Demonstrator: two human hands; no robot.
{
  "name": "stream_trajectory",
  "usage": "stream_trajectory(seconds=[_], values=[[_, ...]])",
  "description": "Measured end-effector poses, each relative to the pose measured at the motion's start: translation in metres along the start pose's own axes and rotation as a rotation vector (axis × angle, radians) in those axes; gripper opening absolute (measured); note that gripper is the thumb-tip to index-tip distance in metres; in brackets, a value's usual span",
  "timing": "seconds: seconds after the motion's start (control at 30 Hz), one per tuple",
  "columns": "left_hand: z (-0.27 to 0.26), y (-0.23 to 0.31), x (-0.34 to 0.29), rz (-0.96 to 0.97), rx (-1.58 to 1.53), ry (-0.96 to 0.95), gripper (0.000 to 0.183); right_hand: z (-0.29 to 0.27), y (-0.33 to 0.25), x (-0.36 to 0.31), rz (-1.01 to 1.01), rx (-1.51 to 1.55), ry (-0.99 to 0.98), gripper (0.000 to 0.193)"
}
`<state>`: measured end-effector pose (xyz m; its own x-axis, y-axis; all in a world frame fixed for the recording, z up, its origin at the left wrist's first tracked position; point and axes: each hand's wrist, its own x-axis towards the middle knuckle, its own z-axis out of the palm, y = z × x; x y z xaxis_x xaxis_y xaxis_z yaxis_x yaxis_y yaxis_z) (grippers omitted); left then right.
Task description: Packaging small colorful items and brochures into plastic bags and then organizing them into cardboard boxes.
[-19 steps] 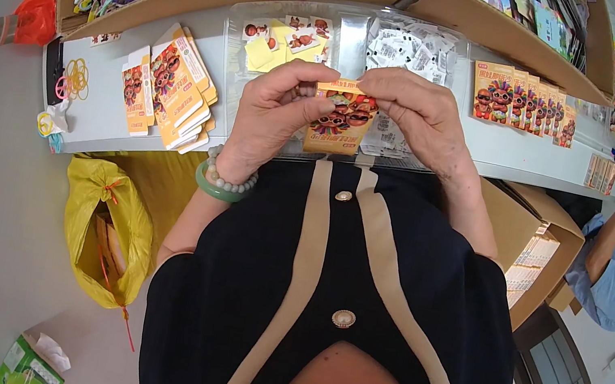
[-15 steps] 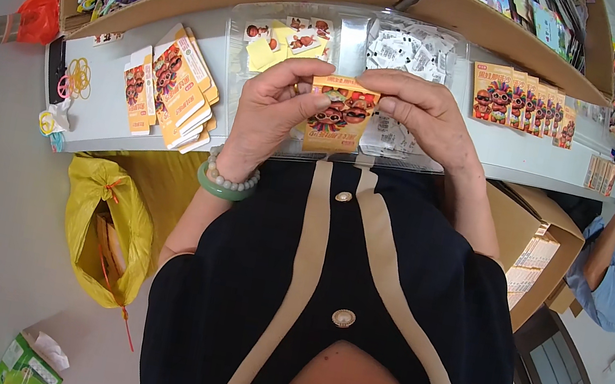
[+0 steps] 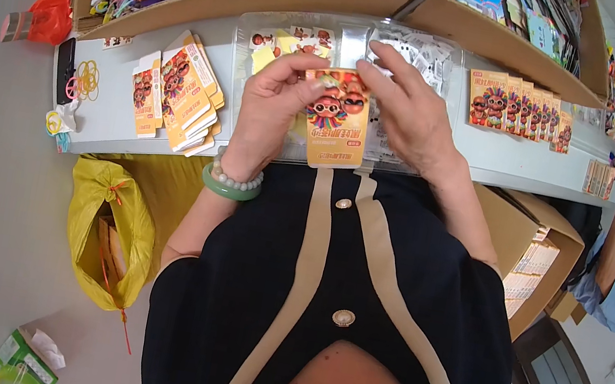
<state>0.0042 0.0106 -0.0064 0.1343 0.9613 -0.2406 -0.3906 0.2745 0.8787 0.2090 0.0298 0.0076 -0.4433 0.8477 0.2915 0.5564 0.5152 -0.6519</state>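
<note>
Above front edge of worktop point(image 3: 487, 154), between two hands: small orange carton point(image 3: 334, 147), printed face up, lettering upside down to wearer. Left hand point(image 3: 274, 104): grip pinched on carton's upper left, thumb on face, forefinger along top edge. Right hand point(image 3: 411, 116): grip loose, fingers spread near upper right corner; contact cannot be told. Handling, as judged: pinch light, lest thin card buckle; right fingertips best squared to top edge, pressure even; carton best held clear of white packets point(image 3: 439, 55).
</note>
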Motion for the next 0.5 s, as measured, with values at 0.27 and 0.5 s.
stream_trajectory(seconds=[0.27, 0.5], values=[[0.008, 0.030, 0.000, -0.125, 0.048, -0.014, 0.031, -0.017, 0.001, 0.010, -0.185, 0.039, -0.050, 0.040], [0.009, 0.024, 0.007, 0.011, 0.172, -0.240, 0.030, -0.049, -0.006, 0.036, 0.159, 0.052, -0.333, 0.028]])
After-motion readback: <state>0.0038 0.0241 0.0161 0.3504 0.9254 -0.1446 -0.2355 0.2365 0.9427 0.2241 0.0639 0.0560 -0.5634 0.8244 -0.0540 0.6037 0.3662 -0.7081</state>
